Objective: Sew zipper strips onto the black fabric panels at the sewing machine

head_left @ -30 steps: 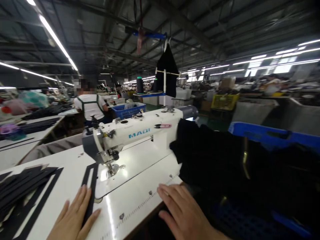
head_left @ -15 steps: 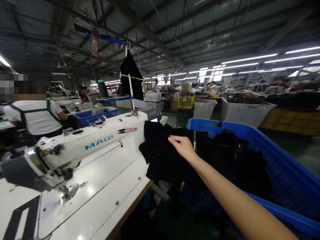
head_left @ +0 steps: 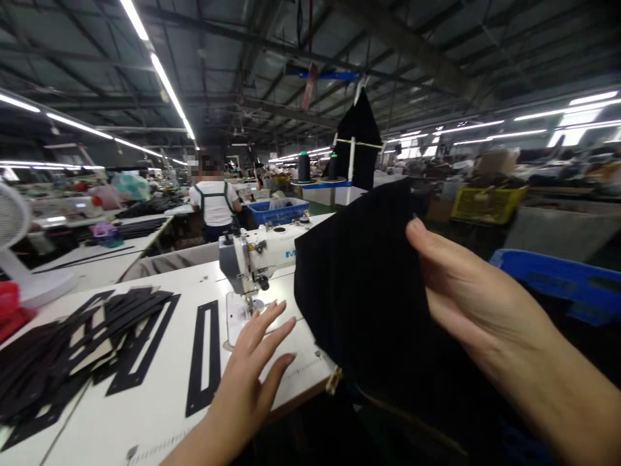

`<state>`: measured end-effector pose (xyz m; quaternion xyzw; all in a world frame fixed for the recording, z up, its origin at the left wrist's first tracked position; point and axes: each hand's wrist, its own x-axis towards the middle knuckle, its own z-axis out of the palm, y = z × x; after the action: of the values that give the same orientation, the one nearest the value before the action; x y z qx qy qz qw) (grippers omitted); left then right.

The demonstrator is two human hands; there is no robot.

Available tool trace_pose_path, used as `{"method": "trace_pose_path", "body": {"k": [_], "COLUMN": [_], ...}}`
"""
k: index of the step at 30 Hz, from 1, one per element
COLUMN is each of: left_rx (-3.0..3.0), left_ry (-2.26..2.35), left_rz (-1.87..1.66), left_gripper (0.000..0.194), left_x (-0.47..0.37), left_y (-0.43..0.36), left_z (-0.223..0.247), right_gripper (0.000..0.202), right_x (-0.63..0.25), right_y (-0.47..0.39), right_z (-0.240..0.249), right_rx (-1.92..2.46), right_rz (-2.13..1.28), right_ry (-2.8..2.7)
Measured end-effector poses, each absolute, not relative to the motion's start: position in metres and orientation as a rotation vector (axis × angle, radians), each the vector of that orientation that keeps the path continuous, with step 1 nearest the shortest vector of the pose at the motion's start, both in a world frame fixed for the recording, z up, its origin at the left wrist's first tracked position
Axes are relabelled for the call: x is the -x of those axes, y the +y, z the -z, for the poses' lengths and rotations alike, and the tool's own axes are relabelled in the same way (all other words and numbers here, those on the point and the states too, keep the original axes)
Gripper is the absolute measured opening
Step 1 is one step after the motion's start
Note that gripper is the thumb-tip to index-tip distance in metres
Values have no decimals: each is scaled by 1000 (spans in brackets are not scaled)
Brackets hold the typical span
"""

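Black fabric piece [head_left: 359,278] upright in right hand [head_left: 478,301]

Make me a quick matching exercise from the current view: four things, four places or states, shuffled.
Things:
1. Black cloth
2. Left hand
3. Lone slotted black piece
4. Thread cones

Places or states:
A. Upright, green at the top
B. Lying flat on the white table
C. Held up by the right hand
D. Fingers spread, holding nothing

Pairs: 1-C, 2-D, 3-B, 4-A

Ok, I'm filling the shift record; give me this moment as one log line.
right hand: holding black cloth | left hand: open, near cloth | sewing machine: partly behind cloth | slotted black piece: flat on table
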<state>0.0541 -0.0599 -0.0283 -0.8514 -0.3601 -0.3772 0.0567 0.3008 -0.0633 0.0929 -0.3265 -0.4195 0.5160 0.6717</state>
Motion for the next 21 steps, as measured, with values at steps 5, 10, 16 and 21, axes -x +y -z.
{"method": "trace_pose_path", "body": {"k": [5, 10, 16, 21], "left_rx": [2617, 2907, 3017, 2902], "left_ry": [-1067, -907, -1080, -1238], "left_rz": [1265, 1084, 462, 256], "left_gripper": [24, 21, 36, 37], "left_x": [-57, -79, -94, -65], "left_y": [-48, -51, -42, -14], "left_z": [41, 55, 62, 68], "right_gripper": [9, 8, 19, 24], "right_x": [-306, -317, -315, -307], "right_y": [-32, -15, 4, 60], "right_z": [-10, 60, 49, 36], "right_rx": [939, 1079, 1068, 1155], "right_rz": [-1446, -1384, -1270, -1041], "right_ry": [-487, -473, -699, -1124]}}
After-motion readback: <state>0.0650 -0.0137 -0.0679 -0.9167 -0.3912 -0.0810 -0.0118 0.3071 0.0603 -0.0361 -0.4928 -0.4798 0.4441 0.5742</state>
